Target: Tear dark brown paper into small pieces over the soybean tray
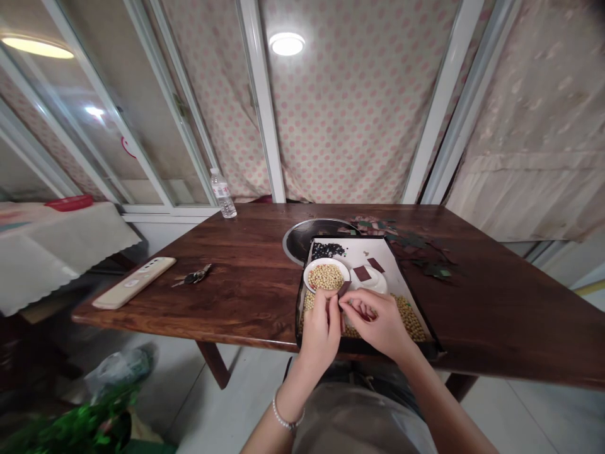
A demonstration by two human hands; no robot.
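My left hand (325, 318) is closed on a small dark brown card (345, 289), pinched between thumb and fingers above the tray. Close beside it, my right hand (375, 315) is pinched shut near the card's lower edge; what its fingertips hold, if anything, is too small to make out. Just beyond the hands stands a white bowl (326, 275) of pale yellow beans. To its right a white dish (378, 282) bears another brown card (362, 273). Both stand in a black-rimmed tray (401, 268) with loose beans (410, 318) at the near end.
Black beads or beans (327, 250) lie in the tray's far left corner, and a brown card (376, 265) at right. A round metal pan (295, 243) and dark green-brown pieces (416, 241) lie behind. Leftward are keys (193, 276), a phone (135, 282) and a water bottle (223, 194).
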